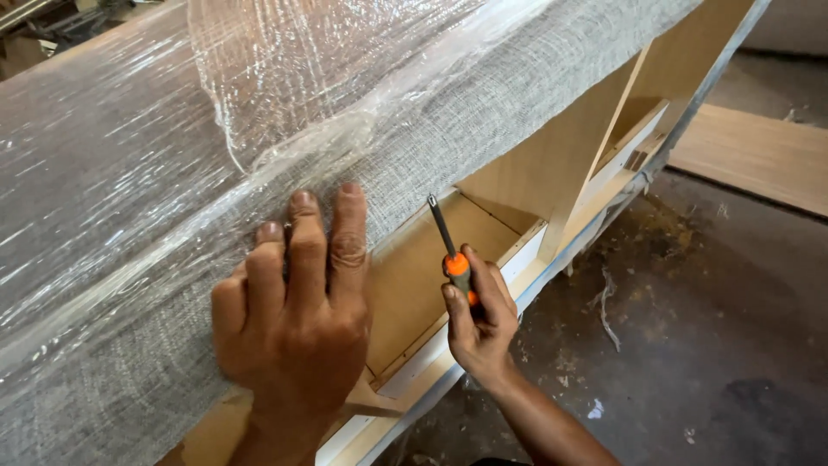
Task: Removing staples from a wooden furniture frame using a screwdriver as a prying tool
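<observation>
At lower center, the left hand (293,319) presses flat, fingers spread, on grey fabric (483,95) under clear plastic wrap (285,78). Just right, the right hand (479,324) is clamped on an orange-handled screwdriver (450,250), tip up, over the wooden frame (552,164).

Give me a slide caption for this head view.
Left hand flat on grey fabric; right hand gripping an orange-handled screwdriver.

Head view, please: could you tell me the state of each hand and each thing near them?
Left hand: flat, fingers spread, pressing on the grey fabric.
Right hand: closed round the screwdriver handle.
Screwdriver: held, metal tip pointing up and away.
Grey fabric: stretched over the wooden frame's edge.
Plastic film: wrinkled, lying over the fabric.
Wooden frame: open underside exposed, lying on its side.
Floor: dusty, with scraps.
</observation>
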